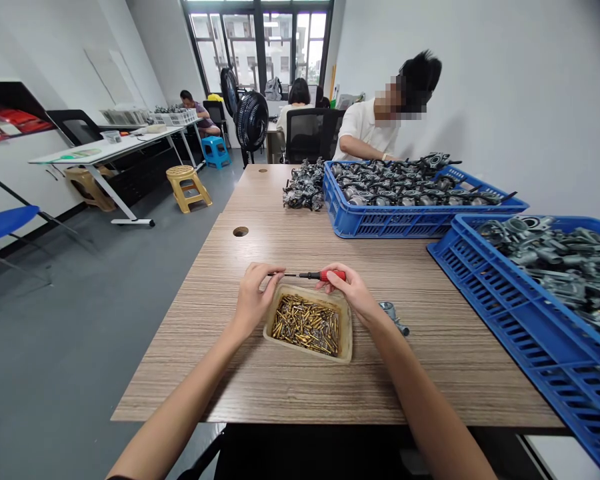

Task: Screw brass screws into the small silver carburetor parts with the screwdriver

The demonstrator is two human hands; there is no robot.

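Note:
My right hand [347,285] is closed around the red and black handle of a screwdriver [309,275], held level above the far rim of a plastic tub. The screwdriver's thin shaft points left to my left hand [256,293], whose fingers pinch together at the tip. Whatever small piece may be between those fingers is hidden. Below both hands stands the pale tub [347,347], holding many small brass-coloured threaded pieces [305,323]. A grey metal casting [393,315] lies on the table just beyond my right wrist, partly covered by it.
A blue crate [390,223] of grey metal assemblies stands at the back, with a pile of similar parts [304,187] to its left. Another blue crate [510,303] of castings flanks the right side. A co-worker [365,130] sits behind the far crate. The wood-grain table [190,353] has a cable hole [241,231].

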